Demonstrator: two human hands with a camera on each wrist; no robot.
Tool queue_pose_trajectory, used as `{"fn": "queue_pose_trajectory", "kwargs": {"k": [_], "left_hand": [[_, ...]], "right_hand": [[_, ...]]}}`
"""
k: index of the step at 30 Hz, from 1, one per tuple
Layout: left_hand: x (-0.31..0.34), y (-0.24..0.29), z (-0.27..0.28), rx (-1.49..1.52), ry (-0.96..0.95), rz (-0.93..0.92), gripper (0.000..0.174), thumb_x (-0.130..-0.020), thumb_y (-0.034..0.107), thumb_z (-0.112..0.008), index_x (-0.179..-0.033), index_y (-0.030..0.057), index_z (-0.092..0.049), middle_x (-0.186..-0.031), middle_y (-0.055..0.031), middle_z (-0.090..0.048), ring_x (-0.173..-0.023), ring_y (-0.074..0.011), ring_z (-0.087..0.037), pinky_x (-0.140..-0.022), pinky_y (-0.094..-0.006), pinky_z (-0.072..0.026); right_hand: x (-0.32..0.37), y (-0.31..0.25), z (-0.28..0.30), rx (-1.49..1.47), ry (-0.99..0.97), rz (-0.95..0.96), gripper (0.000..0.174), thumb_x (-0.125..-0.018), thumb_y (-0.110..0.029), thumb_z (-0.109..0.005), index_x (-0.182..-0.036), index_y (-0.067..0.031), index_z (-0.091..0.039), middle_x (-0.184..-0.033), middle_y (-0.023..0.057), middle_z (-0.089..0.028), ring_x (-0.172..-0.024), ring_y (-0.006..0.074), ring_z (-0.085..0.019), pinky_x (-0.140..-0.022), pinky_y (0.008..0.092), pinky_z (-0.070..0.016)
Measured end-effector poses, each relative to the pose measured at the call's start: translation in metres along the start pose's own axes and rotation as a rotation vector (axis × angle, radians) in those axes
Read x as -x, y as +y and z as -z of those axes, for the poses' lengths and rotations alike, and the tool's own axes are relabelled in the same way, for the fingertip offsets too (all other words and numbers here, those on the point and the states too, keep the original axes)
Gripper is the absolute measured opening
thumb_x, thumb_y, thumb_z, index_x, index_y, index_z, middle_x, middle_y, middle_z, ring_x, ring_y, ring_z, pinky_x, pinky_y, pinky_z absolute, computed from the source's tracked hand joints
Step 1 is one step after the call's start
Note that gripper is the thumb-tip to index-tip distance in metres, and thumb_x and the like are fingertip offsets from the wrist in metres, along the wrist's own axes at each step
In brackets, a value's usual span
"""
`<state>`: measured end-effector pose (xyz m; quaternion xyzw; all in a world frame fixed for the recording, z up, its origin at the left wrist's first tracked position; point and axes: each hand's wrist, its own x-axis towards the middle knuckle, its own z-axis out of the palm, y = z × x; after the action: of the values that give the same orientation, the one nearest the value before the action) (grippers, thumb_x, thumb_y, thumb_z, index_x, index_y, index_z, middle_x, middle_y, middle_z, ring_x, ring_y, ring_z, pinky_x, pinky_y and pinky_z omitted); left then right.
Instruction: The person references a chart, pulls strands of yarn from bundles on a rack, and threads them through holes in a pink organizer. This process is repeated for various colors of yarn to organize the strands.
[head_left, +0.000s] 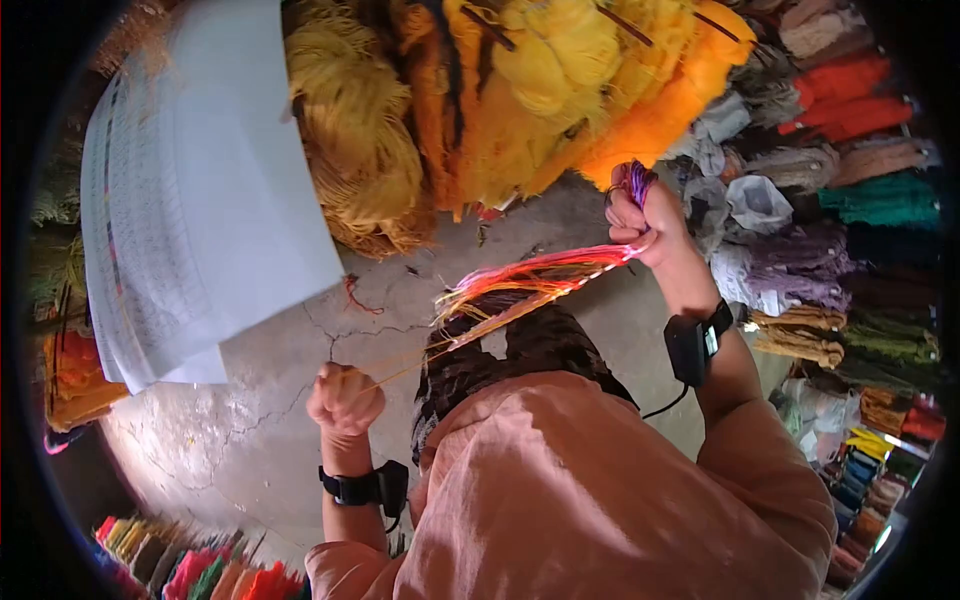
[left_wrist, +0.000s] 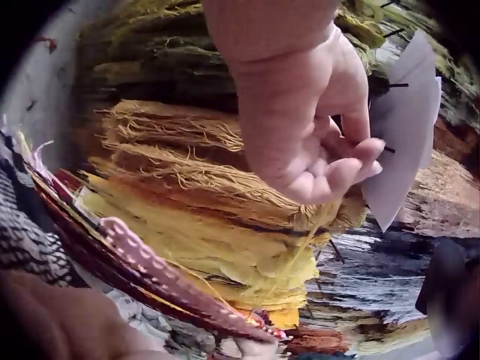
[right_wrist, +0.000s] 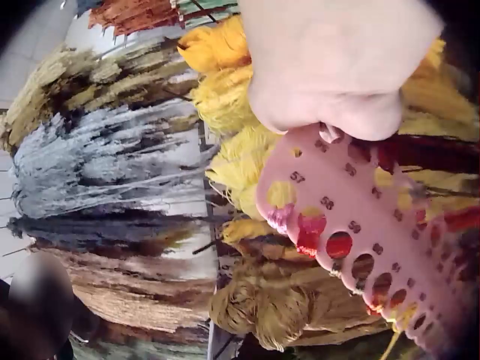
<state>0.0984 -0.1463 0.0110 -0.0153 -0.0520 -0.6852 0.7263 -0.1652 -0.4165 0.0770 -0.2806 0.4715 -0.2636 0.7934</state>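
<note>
My right hand point(head_left: 645, 215) grips one end of a long pink thread holder point(right_wrist: 352, 217), a strip with printed numbers and a row of holes along its edge. Red, pink and yellow threads point(head_left: 540, 275) are looped through the holes and trail toward my lap. A purple thread bundle point(head_left: 637, 180) sticks out at the top of the same fist. Lower and to the left, my left hand point(head_left: 345, 398) pinches a thin yellow thread point(head_left: 405, 370) that runs taut to the hanging threads. In the left wrist view, its fingers point(left_wrist: 330, 176) are curled toward the thumb.
Yellow and orange yarn skeins point(head_left: 560, 80) hang on rods ahead. Left of them hangs a large white sheet point(head_left: 220, 170) with printed columns. More coloured skeins point(head_left: 850, 190) line the right side, and others point(head_left: 200, 560) stand at lower left. Underfoot is a cracked concrete floor point(head_left: 260, 430).
</note>
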Motion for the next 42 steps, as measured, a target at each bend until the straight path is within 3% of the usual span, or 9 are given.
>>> {"fn": "queue_pose_trajectory", "kwargs": {"k": [8, 10, 12, 15, 17, 19, 30, 35, 42], "left_hand": [[0.09, 0.064, 0.081, -0.05, 0.121, -0.343, 0.017, -0.086, 0.019, -0.038, -0.08, 0.0056, -0.048, -0.065, -0.0017, -0.051, -0.063, -0.0073, -0.052, -0.055, -0.0177, -0.0405], [0.131, 0.042, 0.17, -1.1, 0.786, -0.443, 0.019, -0.086, 0.019, -0.037, -0.095, 0.0042, -0.045, -0.079, -0.0064, -0.054, -0.075, -0.0138, -0.053, -0.065, -0.0227, -0.0425], [0.08, -0.042, 0.106, -1.083, 1.083, -0.464, 0.036, -0.086, 0.019, -0.038, -0.118, 0.0048, -0.033, -0.101, -0.0115, -0.052, -0.089, -0.025, -0.052, -0.081, -0.0327, -0.0417], [0.002, -0.2, -0.008, -1.74, 0.402, 0.307, 0.047, -0.074, 0.012, -0.06, -0.116, 0.0037, -0.041, -0.1, -0.0086, -0.055, -0.089, -0.0157, -0.053, -0.074, -0.0275, -0.0436], [-0.011, -0.283, -0.017, -2.033, -0.014, -0.195, 0.039, -0.069, 0.015, -0.063, -0.105, 0.0037, -0.05, -0.089, -0.0139, -0.059, -0.076, -0.02, -0.058, -0.065, -0.0285, -0.0462], [-0.026, -0.318, -0.045, -2.166, 0.046, 0.03, 0.021, -0.07, 0.012, -0.061, -0.088, 0.0017, -0.056, -0.071, -0.0163, -0.058, -0.061, -0.0243, -0.059, -0.054, -0.0305, -0.0455], [-0.013, -0.325, -0.058, -0.98, 0.084, 0.321, 0.014, -0.083, 0.009, -0.052, -0.074, 0.0001, -0.059, -0.065, -0.0037, -0.059, -0.06, -0.0077, -0.054, -0.056, -0.0209, -0.0447], [-0.014, -0.297, -0.08, -0.772, 0.067, 0.074, 0.012, -0.083, 0.01, -0.052, -0.078, 0.0007, -0.059, -0.065, -0.003, -0.057, -0.056, -0.0082, -0.051, -0.055, -0.021, -0.0428], [0.0, -0.248, -0.11, -1.019, 0.17, -0.055, 0.011, -0.083, 0.009, -0.051, -0.091, 0.002, -0.054, -0.072, 0.0015, -0.053, -0.059, -0.0043, -0.046, -0.055, -0.0173, -0.0388]], "right_hand": [[0.071, -0.056, 0.071, 0.088, 0.008, 0.233, 0.016, -0.085, -0.021, -0.036, -0.076, -0.0098, -0.045, -0.039, -0.0023, -0.026, -0.033, 0.0071, -0.02, -0.031, 0.0207, -0.0164], [0.092, -0.057, 0.064, 0.166, 0.027, 0.248, 0.017, -0.085, -0.02, -0.036, -0.076, -0.0089, -0.044, -0.04, -0.0022, -0.027, -0.033, 0.0071, -0.02, -0.03, 0.0212, -0.0168], [0.107, -0.052, 0.06, 0.226, 0.005, 0.234, 0.017, -0.086, -0.02, -0.035, -0.076, -0.0084, -0.043, -0.041, -0.0022, -0.027, -0.033, 0.0071, -0.021, -0.03, 0.0219, -0.017], [0.126, -0.031, 0.058, 0.255, -0.077, 0.208, 0.019, -0.087, -0.021, -0.033, -0.076, -0.008, -0.042, -0.043, -0.0022, -0.028, -0.033, 0.0073, -0.022, -0.03, 0.023, -0.0174], [0.139, -0.02, 0.052, 0.23, -0.119, 0.177, 0.02, -0.087, -0.021, -0.034, -0.075, -0.0069, -0.042, -0.043, -0.0018, -0.028, -0.034, 0.0065, -0.022, -0.03, 0.0216, -0.0183], [0.144, -0.013, 0.052, 0.235, -0.16, 0.143, 0.018, -0.086, -0.019, -0.034, -0.077, -0.0065, -0.044, -0.045, -0.0016, -0.03, -0.035, 0.0073, -0.024, -0.032, 0.0218, -0.0207], [0.166, -0.006, 0.102, 0.463, 0.028, 0.774, 0.025, -0.076, -0.008, -0.048, -0.099, -0.0016, -0.051, -0.09, 0.0042, -0.054, -0.09, 0.0112, -0.048, -0.079, 0.0277, -0.0355], [0.224, -0.009, 0.099, 0.796, -0.216, 0.372, 0.021, -0.079, -0.015, -0.055, -0.096, -0.0018, -0.053, -0.085, 0.003, -0.054, -0.08, 0.009, -0.052, -0.068, 0.0228, -0.0404], [0.252, -0.022, 0.04, 1.473, -0.252, 0.57, 0.024, -0.08, -0.011, -0.053, -0.063, 0.0018, -0.041, -0.055, -0.0046, -0.036, -0.053, 0.0025, -0.031, -0.043, 0.0227, -0.0281]]}}
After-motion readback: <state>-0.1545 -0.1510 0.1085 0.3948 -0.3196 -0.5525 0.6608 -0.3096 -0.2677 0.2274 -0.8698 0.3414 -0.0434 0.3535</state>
